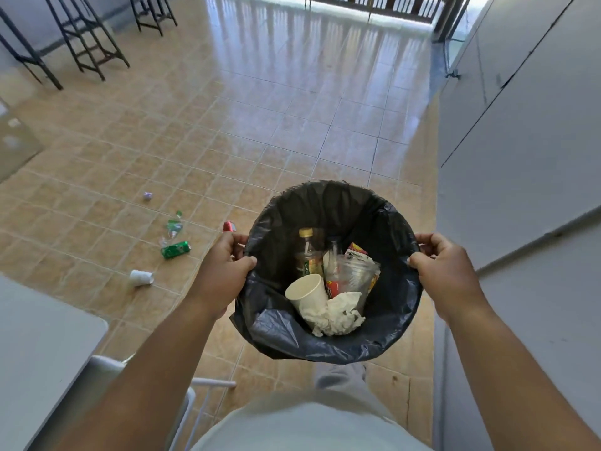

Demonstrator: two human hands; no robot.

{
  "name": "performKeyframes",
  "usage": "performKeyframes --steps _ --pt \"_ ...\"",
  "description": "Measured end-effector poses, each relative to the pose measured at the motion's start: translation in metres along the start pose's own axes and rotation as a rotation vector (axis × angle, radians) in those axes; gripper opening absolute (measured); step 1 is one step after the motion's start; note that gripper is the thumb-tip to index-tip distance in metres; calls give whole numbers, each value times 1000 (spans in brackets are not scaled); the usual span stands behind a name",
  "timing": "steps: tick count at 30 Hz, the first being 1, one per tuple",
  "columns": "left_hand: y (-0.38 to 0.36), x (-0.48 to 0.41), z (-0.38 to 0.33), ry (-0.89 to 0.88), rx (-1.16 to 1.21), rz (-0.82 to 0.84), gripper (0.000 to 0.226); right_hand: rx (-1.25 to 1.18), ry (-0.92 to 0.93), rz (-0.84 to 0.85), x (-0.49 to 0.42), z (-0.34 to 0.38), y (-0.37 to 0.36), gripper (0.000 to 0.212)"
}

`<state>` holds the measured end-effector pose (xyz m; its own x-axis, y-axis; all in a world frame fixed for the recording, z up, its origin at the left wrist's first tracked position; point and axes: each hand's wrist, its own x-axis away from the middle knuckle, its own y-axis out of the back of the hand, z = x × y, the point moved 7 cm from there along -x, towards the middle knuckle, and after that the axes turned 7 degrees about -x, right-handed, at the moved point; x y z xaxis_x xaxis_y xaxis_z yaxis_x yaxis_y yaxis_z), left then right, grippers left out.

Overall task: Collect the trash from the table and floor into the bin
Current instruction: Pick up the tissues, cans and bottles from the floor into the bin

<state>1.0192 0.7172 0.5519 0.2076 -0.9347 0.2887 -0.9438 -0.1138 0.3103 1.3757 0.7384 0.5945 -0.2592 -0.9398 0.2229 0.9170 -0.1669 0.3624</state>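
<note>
A round bin [383,219] lined with a black bag is held above the tiled floor in front of me. My left hand [224,271] grips its left rim and my right hand [445,268] grips its right rim. Inside lie a paper cup [307,289], crumpled tissue [338,315], a tea bottle [307,255], a clear plastic cup [354,275] and wrappers. On the floor to the left lie a green can [175,249], a crushed clear bottle [172,226], a white paper cup [140,277], a small crumpled scrap [148,196] and a red can [229,226] just beyond my left hand.
A white table [39,346] is at the lower left with a white chair frame [195,385] beside it. Grey cabinets [520,157] run along the right. Black metal table legs [84,43] stand at the far left.
</note>
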Motion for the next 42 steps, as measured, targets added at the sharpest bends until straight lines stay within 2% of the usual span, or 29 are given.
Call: performKeyframes --steps 11,20,35,42 --pt "40 -97 5 135 -3 -347 33 52 85 368 -178 70 -116 30" --pt "104 -164 19 198 125 -527 31 128 150 579 -263 135 -246 27" --pt "276 -298 53 308 124 -650 29 260 141 686 -336 223 -495 33" --pt "332 -323 63 371 117 -805 30 285 176 828 -360 262 -600 40"
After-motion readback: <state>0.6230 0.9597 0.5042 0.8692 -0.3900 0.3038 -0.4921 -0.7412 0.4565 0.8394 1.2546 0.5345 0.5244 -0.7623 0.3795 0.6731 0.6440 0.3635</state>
